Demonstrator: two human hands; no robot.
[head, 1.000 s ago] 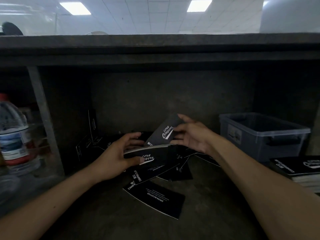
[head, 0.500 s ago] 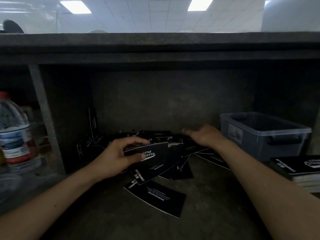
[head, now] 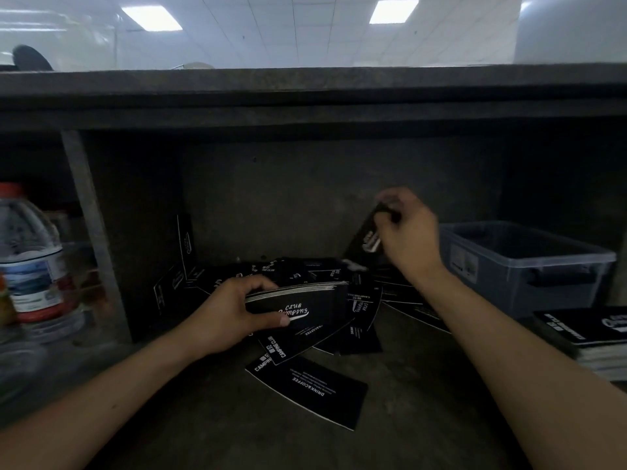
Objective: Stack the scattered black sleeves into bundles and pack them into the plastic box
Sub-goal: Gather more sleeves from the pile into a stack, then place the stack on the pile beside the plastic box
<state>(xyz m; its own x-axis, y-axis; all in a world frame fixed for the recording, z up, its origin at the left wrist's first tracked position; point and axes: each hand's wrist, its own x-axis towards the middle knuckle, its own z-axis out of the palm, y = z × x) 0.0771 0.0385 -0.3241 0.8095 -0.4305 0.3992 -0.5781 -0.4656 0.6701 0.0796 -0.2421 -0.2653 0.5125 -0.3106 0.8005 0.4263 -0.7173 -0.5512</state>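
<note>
- Your left hand (head: 234,310) grips a bundle of black sleeves (head: 305,305), thumb across the printed front and fingers curled over the top edge.
- Your right hand (head: 409,232) is up high, pinching a single sleeve (head: 363,237) by its upper end. It hangs tilted, well apart from the bundle.
- Under and between both hands, the scattered sleeves (head: 298,269) overlap on the shelf floor (head: 424,385), and a few lean against the left wall.
- One loose sleeve (head: 308,390) lies flat nearer you, at the heap's near edge.
- The plastic box (head: 502,286) stands just right of your right hand. I can't make out its inside.
- A neat stack of sleeves (head: 583,329) sits in front of the box.
- Far left, a water bottle (head: 30,262) stands beyond the divider.
</note>
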